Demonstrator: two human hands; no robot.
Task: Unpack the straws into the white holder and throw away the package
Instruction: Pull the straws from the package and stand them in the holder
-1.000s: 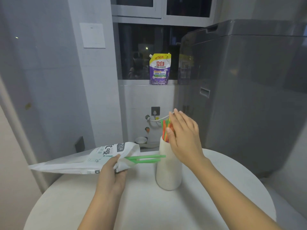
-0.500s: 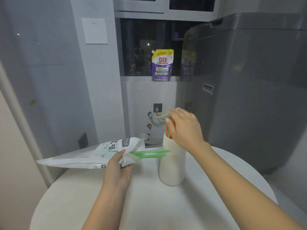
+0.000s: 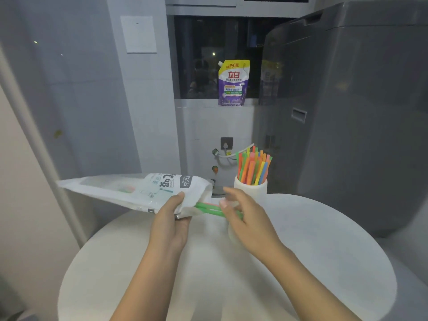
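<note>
Left hand: you grip the straw package at its mouth.
Right hand: blurred at green straws; grasp unclear.
Holder: upright, holding colored straws.

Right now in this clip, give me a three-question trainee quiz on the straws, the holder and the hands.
1. True or false: the white holder already has straws in it.
2. Which hand grips the package? A) left B) right
3. Fill in: the straws poking from the package's mouth are ____ in colour.

Key
1. True; the coloured straws stand upright in it.
2. A; the left hand holds it, the right hand reaches for the green straws.
3. Green.
</note>
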